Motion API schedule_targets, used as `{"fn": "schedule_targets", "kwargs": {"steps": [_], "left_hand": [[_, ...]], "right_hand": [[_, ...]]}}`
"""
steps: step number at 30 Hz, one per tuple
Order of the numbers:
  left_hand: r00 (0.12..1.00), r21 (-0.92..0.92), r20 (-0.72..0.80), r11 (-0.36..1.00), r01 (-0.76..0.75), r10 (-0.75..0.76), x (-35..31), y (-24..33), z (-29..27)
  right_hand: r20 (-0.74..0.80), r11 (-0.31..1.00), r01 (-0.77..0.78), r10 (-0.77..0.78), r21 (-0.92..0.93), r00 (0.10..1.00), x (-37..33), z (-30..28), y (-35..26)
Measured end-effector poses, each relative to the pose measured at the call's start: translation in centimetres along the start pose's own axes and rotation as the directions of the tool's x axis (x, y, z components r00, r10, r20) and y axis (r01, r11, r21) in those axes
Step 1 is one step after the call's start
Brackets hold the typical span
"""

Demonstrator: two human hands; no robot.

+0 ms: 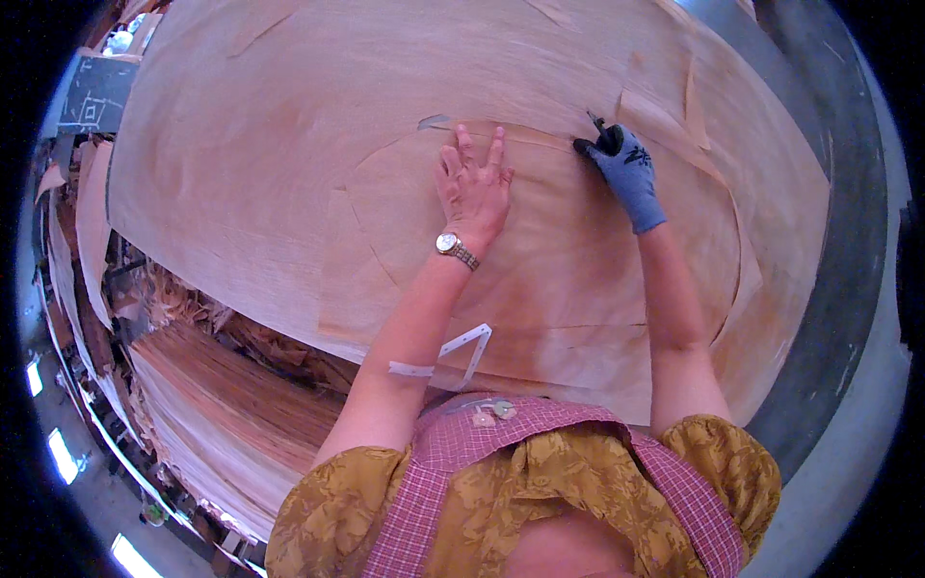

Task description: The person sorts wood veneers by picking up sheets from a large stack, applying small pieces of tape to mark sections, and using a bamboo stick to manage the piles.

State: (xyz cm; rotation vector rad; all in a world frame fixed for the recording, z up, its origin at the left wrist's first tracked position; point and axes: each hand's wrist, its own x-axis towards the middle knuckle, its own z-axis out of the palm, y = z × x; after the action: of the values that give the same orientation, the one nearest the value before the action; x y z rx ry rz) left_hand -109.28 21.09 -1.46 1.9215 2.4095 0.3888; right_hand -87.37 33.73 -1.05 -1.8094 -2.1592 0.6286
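A broad sheet of pale tan wood veneer (241,144) lies spread in front of me, with a curved seam running across it. My left hand (474,191), bare and with a watch (450,244) on its wrist, rests flat on the veneer just below that seam. Its fingers are apart. By its fingertips is a small dark gap (434,122) in the sheet. Farther right, my right hand (624,173) wears a blue-grey glove with dark fingertips. It is closed around a small dark knife-like tool (597,122) at the seam; the grip is partly hidden by the fingers.
White perforated tape (469,339) hangs by my left forearm and apron. A thick veneer stack (222,376) stands at lower left, with torn scraps (183,303) above it. A loose veneer strip (665,118) lies to the right. Beyond the sheet's right edge is a grey surface (853,212).
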Motion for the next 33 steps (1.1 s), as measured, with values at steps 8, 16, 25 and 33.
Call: {"fn": "schedule_targets", "kwargs": {"steps": [8,16,25,33], "left_hand": [[1.0,-0.024,0.013,1.0,0.004,-0.004,0.0,0.2,0.0],[0.994,-0.073,0.112,0.997,0.019,-0.011,-0.2,-0.8,1.8],[0.977,-0.022,0.206,0.999,-0.042,0.045,0.4,-1.5,0.8],[0.95,-0.029,0.308,0.998,-0.047,0.054,1.5,-1.8,1.3]], "right_hand": [[-0.056,0.972,-0.029,0.043,0.232,0.997,-2.1,-0.2,0.0],[0.204,0.609,0.009,-0.28,0.793,0.938,-18.9,3.2,-7.5],[0.344,0.331,-0.166,-0.608,0.929,0.715,-24.2,5.3,-12.2],[0.622,0.393,-0.498,-0.621,0.773,0.477,-24.7,1.5,-13.0]]}}
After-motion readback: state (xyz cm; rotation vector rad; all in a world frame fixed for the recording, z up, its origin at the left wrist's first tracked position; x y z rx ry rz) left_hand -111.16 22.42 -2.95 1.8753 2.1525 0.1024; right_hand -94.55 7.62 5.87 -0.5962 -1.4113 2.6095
